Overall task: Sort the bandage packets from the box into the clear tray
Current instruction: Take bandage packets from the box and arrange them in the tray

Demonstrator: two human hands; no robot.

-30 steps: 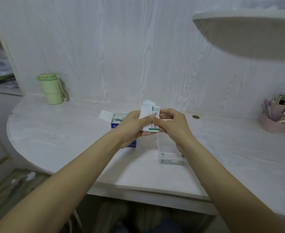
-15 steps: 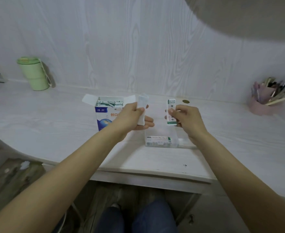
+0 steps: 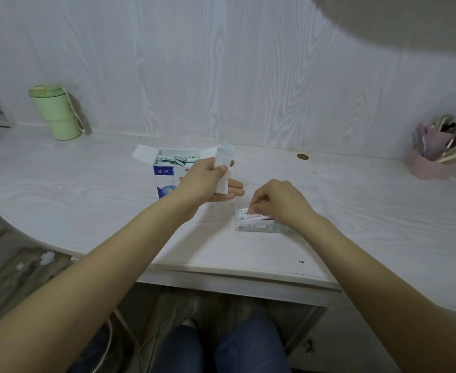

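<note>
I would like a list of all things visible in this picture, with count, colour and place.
box: one, white and blue, open, middle of desk, packets inside
stack of packets: one, white, gripped upright by the left hand
clear tray: one, transparent, right of box, packets inside
packet: one, white, at the tray top under the right fingers
cup: one, green, lidded, back left
pen holder: one, pink, back right
coin-like disc: one, brownish, near wall
desk: one, white woodgrain
hands: left hand, right hand

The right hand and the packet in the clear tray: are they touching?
Touching. The head view shows the right hand with its fingertips pinching the packet at the top of the clear tray.
</note>
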